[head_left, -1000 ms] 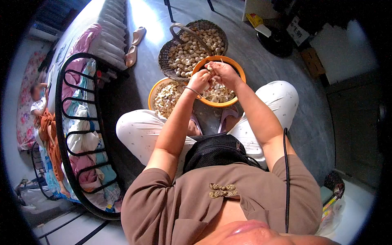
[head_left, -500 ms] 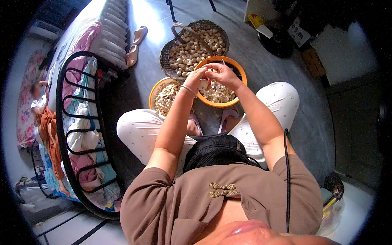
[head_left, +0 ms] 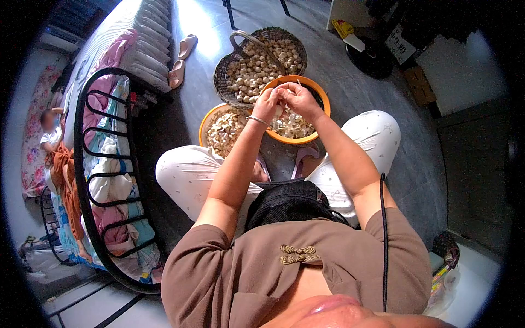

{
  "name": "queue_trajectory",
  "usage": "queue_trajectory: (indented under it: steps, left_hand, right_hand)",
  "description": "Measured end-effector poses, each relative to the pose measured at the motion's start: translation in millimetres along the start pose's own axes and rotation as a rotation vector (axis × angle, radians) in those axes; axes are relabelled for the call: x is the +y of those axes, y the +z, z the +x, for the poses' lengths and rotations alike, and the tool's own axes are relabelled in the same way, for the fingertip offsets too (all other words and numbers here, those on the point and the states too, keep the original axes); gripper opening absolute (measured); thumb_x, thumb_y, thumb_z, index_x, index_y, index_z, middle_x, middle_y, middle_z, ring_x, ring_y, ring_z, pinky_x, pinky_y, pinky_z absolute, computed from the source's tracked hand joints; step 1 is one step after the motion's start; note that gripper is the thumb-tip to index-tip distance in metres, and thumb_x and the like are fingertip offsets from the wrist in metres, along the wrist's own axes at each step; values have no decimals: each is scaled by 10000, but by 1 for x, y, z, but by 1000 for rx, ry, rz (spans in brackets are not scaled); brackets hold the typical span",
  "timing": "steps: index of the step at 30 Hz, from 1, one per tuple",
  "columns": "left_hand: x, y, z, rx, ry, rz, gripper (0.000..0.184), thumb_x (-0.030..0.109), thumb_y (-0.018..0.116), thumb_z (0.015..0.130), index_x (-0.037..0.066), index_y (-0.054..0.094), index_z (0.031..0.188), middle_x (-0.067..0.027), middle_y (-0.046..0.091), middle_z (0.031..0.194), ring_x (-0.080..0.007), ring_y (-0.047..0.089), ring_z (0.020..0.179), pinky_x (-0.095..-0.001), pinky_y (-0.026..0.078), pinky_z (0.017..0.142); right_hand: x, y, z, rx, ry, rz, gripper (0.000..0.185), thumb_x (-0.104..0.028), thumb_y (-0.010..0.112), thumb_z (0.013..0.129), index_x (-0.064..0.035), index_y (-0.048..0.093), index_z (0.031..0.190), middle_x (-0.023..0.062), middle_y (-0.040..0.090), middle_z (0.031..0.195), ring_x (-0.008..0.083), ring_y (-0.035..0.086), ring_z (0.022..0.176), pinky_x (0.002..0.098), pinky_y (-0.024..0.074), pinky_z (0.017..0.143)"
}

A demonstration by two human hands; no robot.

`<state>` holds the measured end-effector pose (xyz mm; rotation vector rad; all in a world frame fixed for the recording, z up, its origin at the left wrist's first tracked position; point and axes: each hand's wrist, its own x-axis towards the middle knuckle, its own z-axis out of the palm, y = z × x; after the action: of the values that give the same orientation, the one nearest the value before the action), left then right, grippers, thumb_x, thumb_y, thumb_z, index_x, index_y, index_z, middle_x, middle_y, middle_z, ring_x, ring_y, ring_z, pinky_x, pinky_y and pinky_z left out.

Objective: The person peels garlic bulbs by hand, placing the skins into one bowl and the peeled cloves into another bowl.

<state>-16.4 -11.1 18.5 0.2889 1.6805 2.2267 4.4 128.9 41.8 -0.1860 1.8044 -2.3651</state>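
Observation:
My left hand [head_left: 264, 105] and my right hand [head_left: 300, 100] meet above an orange-rimmed bowl [head_left: 326, 101], fingers pressed together around a small pale mushroom-like piece [head_left: 279, 111] that is mostly hidden. Pale cut pieces [head_left: 292, 127] lie in that bowl. Just left of it, a second orange-rimmed bowl [head_left: 202, 128] holds more pale pieces. Behind both bowls stands a wicker basket [head_left: 221, 85] with an arched handle, filled with small, round, pale mushroom-like items [head_left: 249, 77].
A black metal bed frame [head_left: 82, 142] with bedding is at the left, where another person [head_left: 50, 139] sits farther off. Beige slippers [head_left: 176, 74] lie on the floor. A round black object [head_left: 369, 59] and a cardboard box [head_left: 419, 85] stand at the upper right.
Since the earliest frame, my hands have drawn closer together and my fingers have shifted around the pale piece. It showed more clearly half a second ago. The bowls and basket stay in place.

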Motion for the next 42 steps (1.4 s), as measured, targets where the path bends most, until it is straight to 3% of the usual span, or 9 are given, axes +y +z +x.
queue_trajectory:
  steps: [3,4,8,10,13,22,29,34,42]
  left_hand:
    - [-30,-12,11,128,157,343,262,255,430,936,14,529,965,-39,550,724,-148,550,513,-285,462,431]
    - [-32,-12,12,155,56,270,224,220,425,932,23,529,933,-50,557,725,-153,559,517,-291,467,430]
    - [-31,-8,9,161,71,211,202,223,460,911,35,533,925,-57,560,723,-163,562,513,-297,459,424]
    - [-4,7,-6,95,-93,-172,220,254,502,887,39,538,913,-59,561,713,-177,564,513,-296,447,416]
    - [10,15,-12,115,-145,-313,262,297,527,872,36,544,894,-62,564,705,-188,561,500,-296,438,413]
    - [13,9,-6,102,-33,-13,209,222,570,877,17,537,853,-57,559,658,-141,524,472,-271,434,415]
    - [6,17,-5,207,125,10,219,217,566,879,16,514,810,-62,562,634,-137,525,472,-256,425,400]
    - [25,2,-5,18,-18,-19,219,230,566,880,12,542,867,-51,577,693,-132,554,548,-264,472,467]
    - [39,0,-11,-70,-66,-44,208,238,593,862,35,553,866,-28,555,669,-119,547,547,-268,475,484]
  right_hand:
    - [2,0,1,41,-111,-152,222,-224,550,887,-40,570,1009,14,589,795,62,525,666,223,450,596]
    - [3,1,0,43,-111,-152,222,-224,550,887,-40,570,1009,14,589,795,62,525,666,223,450,596]
    - [-3,3,-3,73,14,6,208,-207,511,905,-35,562,1010,11,579,774,66,519,632,232,455,576]
    - [0,2,-2,62,46,82,203,-200,500,909,-33,558,1008,9,577,770,67,521,627,233,458,574]
    - [3,3,1,125,29,36,194,-188,492,912,-29,548,1008,12,578,777,69,526,629,233,468,583]
    - [-5,3,-4,69,57,-54,180,-150,475,914,-25,528,1033,26,580,867,90,547,762,243,473,669]
    - [-1,12,-6,116,-65,-20,152,-167,460,921,-68,496,1032,-9,541,746,35,479,574,182,401,490]
    - [-13,9,-8,72,-5,-56,164,-156,466,917,-70,465,1057,4,547,738,71,519,610,226,456,548]
    - [-37,10,-13,-107,15,19,167,-206,468,931,-90,458,1049,14,557,747,58,490,575,195,384,485]
